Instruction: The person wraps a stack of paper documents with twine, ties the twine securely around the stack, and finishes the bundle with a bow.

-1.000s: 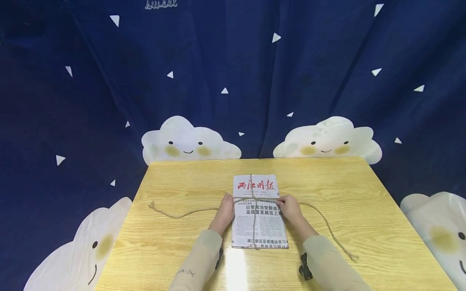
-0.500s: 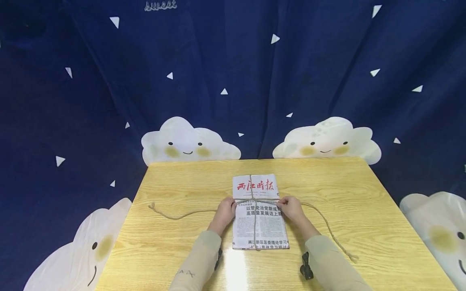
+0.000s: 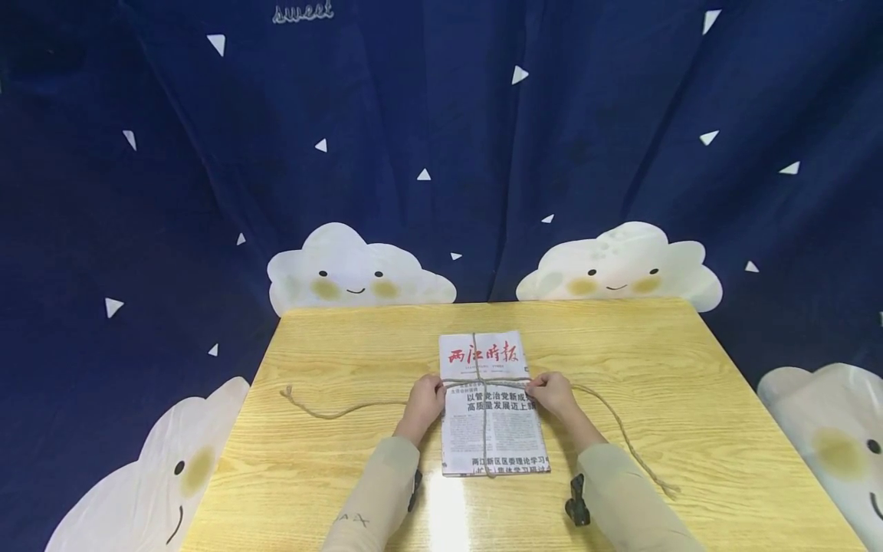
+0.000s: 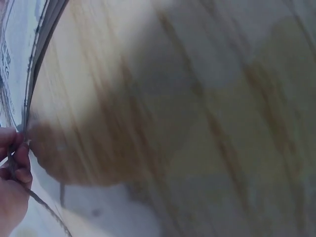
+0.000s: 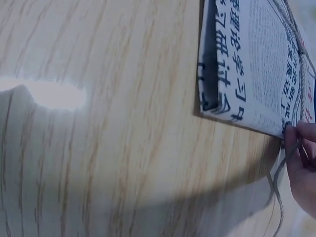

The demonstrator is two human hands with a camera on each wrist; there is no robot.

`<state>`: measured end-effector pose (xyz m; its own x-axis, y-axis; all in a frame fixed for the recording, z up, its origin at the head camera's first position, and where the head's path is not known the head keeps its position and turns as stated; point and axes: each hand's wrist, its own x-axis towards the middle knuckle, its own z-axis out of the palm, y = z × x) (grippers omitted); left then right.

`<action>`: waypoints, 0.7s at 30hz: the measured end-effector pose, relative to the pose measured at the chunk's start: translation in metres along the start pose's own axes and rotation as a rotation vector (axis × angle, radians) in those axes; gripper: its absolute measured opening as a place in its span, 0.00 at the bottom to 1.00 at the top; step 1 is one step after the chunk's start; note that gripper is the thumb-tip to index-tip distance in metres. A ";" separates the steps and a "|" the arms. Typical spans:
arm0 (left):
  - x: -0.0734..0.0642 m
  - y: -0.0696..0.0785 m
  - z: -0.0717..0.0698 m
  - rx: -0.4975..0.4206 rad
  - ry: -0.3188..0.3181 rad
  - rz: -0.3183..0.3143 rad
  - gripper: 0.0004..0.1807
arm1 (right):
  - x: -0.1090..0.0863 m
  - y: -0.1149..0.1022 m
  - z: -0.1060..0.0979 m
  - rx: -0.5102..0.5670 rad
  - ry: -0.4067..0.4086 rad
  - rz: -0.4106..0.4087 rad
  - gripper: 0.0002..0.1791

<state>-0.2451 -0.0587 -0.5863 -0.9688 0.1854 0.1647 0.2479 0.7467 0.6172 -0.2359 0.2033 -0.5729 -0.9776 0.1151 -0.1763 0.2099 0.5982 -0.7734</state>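
My arms reach forward and slant inward from the bottom of the head view, clothed in pale beige, long fabric sleeves; the left sleeve (image 3: 375,491) carries a small dark mark, and the right sleeve (image 3: 624,494) mirrors its angle. Beyond each cuff my wrist is bare. My bare left hand (image 3: 425,400) and bare right hand (image 3: 554,394) are apart at nearly equal reach, each pinching between thumb and bent fingers. Close up, my left fingers (image 4: 23,175) curl inward.
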 end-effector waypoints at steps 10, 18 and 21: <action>-0.003 -0.002 -0.001 -0.023 0.030 -0.055 0.04 | -0.006 -0.006 0.008 -0.133 0.101 -0.122 0.03; -0.005 -0.004 -0.004 -0.047 0.006 -0.126 0.05 | -0.009 -0.003 0.011 -0.195 0.123 -0.154 0.02; -0.006 -0.005 -0.004 -0.045 0.008 -0.140 0.05 | -0.010 -0.001 0.013 -0.175 0.129 -0.159 0.02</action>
<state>-0.2405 -0.0660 -0.5867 -0.9938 0.0763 0.0812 0.1111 0.7354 0.6685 -0.2265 0.1914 -0.5784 -0.9945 0.1016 0.0266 0.0581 0.7434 -0.6663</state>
